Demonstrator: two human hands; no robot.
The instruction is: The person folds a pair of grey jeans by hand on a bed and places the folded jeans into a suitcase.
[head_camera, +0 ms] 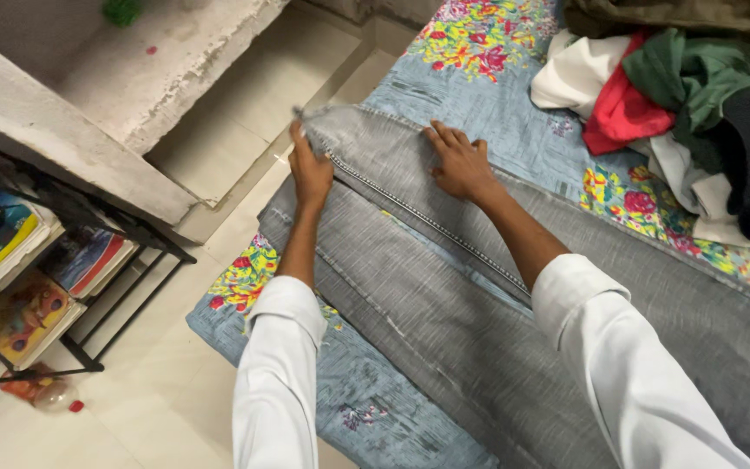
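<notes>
Grey jeans (pixel 444 287) lie spread across a bed covered with a blue floral sheet (pixel 496 52). My left hand (pixel 310 169) grips the edge of a trouser leg near its hem, fingers closed on the fabric. My right hand (pixel 460 163) rests flat on the same leg, fingers spread, pressing the denim down. Both arms wear white sleeves.
A pile of clothes (pixel 679 113), white, red, green and dark, sits at the bed's far right. A black metal rack with books (pixel 28 269) stands at the left on the tiled floor. A concrete ledge (pixel 71 148) runs above it. A plastic bottle (pixel 45 393) lies below the rack.
</notes>
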